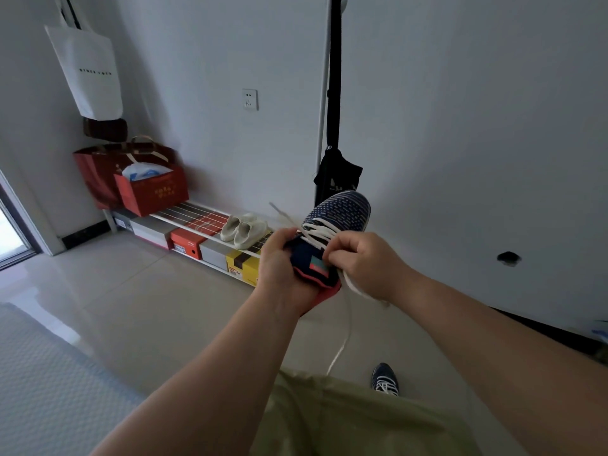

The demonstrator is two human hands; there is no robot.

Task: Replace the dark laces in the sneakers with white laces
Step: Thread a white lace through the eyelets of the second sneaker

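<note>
The person holds a navy sneaker (335,222) up in the air, toe pointing away, left hand (279,261) gripping its collar, right hand (358,261) pinching the white lace (317,230) near the tongue. Lacing looks nearly finished; next seems the top eyelets, pulling the dangling end snug. The other sneaker (385,379) sits on the floor, already white-laced. A shoe rack (204,222) stands far left, out of the way.

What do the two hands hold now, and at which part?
The left hand grips the blue sneaker around its heel and collar. The right hand pinches the white lace near the tongue.
</note>
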